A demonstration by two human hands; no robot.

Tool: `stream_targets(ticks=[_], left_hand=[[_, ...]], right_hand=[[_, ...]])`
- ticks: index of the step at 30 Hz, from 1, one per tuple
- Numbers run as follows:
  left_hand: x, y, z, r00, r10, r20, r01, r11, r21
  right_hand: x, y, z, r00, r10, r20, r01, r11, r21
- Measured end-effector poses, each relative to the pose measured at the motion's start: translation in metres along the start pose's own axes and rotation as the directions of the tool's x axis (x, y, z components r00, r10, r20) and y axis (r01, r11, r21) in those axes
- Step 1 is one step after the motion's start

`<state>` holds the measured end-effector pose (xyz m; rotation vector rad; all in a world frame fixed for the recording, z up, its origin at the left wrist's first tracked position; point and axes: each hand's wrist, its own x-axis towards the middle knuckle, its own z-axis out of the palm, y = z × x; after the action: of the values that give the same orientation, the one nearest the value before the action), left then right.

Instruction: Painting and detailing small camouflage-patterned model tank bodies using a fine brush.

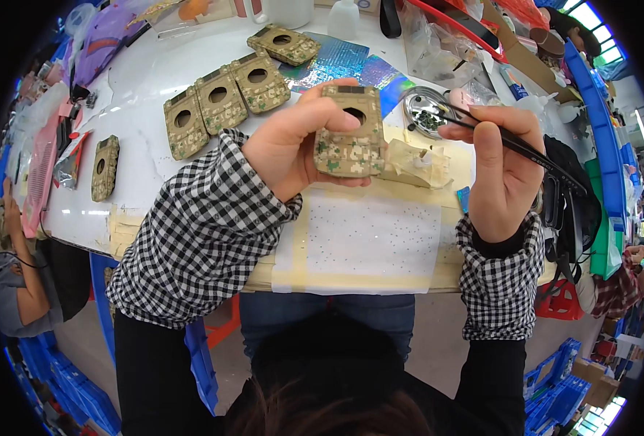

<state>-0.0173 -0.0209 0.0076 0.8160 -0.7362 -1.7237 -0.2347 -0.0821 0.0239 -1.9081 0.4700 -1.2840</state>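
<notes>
White worktable point(140, 138) fills the upper centre of the frame; its near edge bends across the middle, just above the person's lap. A taped white sheet point(369, 240) speckled with tiny dots lies at that edge, centre frame, with bare paper open below the hands. Left hand point(293, 149) raised above the sheet, fingers and thumb closed around a camouflage-patterned casing point(349, 131) held at centre frame, clear of the table. Casing stands upright, long axis roughly vertical in the frame, round hole near its top end, patterned face toward the camera. Right hand point(503, 171), right of centre, pinches black tweezers point(511, 142); their tips point left toward the casing's upper right corner, close to it; contact cannot be told. Just behind the tips, a small round metal dish point(427, 109) with dark bits. Three more casings point(220, 102) lie side by side upper left, another point(284, 43) at top centre, one point(105, 167) alone at far left. Clutter crowds the table's far and right rims; a lump of tape-covered material point(416, 163) sits just right of the held casing.
</notes>
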Motion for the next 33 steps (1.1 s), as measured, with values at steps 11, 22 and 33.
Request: stream_targets(ticks=[11, 22, 33], left_hand=[[0.016, 0.007, -0.021, 0.991, 0.086, -0.101, -0.091, 0.995, -0.046], [0.016, 0.000, -0.027, 0.995, 0.089, -0.051, -0.095, 0.985, -0.146], [0.016, 0.002, -0.013, 0.990, 0.091, -0.110, -0.097, 0.994, -0.046]], right_hand=[[0.013, 0.019, -0.015, 0.974, -0.107, -0.200, 0.037, 0.945, -0.324], [0.008, 0.014, 0.000, 0.982, -0.186, -0.025, 0.154, 0.875, -0.459], [0.012, 0.031, -0.010, 0.989, -0.129, -0.066, 0.087, 0.894, -0.440]])
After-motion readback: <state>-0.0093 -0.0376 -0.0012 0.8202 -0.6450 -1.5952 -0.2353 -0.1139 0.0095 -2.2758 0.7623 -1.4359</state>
